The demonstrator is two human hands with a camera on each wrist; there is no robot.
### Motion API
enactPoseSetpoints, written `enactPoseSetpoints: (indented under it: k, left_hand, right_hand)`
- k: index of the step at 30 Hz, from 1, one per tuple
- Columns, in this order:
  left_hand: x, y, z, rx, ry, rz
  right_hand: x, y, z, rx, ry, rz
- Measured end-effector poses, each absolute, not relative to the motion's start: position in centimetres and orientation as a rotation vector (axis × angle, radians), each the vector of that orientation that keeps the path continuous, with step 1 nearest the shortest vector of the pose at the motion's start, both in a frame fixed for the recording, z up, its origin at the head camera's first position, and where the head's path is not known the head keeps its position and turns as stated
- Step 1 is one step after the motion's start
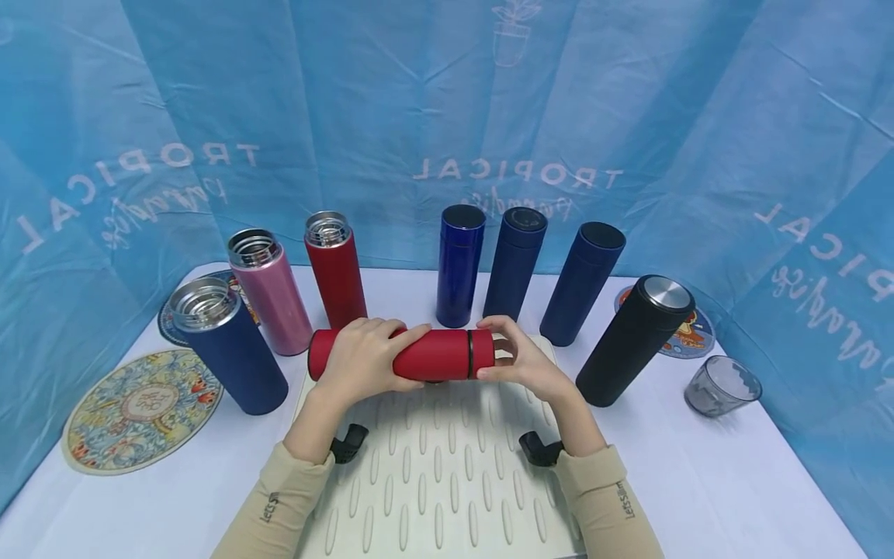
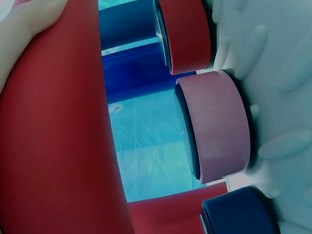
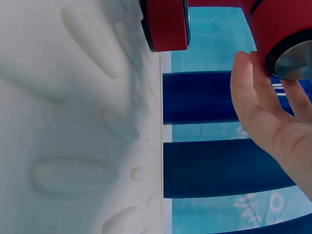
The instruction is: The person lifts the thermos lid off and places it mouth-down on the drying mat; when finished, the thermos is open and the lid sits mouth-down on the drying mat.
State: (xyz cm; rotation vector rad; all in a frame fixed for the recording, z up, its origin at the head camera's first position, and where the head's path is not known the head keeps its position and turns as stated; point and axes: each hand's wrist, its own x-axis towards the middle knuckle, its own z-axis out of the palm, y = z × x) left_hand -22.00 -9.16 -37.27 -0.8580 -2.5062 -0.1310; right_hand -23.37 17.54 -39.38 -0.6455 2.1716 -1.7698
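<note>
A red thermos bottle [image 1: 433, 355] lies level across the head view, above the cream mat [image 1: 419, 481]. My left hand [image 1: 369, 353] grips its body from above. At the right end, the thumb and fingers of my right hand [image 1: 524, 359] hold the bottle's red lid [image 1: 483, 348], which is on the bottle past a black ring. The right wrist view shows that lid's metal disc [image 3: 295, 61] beside the fingers. Under the bottle, a red lid [image 2: 187, 36], a pink lid [image 2: 219, 126] and a dark blue lid [image 2: 239, 212] stand on the mat in the left wrist view.
Left stand lidless blue [image 1: 237, 353], pink [image 1: 274, 299] and red [image 1: 337, 279] bottles. Lidded bottles, glossy blue [image 1: 459, 272], two dark blue [image 1: 513, 268] [image 1: 580, 287] and black [image 1: 628, 345], stand right. A glass [image 1: 722, 386] and round placemats [image 1: 143, 411] lie outward.
</note>
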Motion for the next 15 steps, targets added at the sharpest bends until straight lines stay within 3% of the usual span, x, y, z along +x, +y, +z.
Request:
enactPoseSetpoints:
  k: [15]
  left_hand:
    - [-22.06, -9.29, -37.15, -0.877, -2.395, -0.078]
  right_hand:
    - [-23.54, 17.62, -39.41, -0.324, 2.105, -1.676]
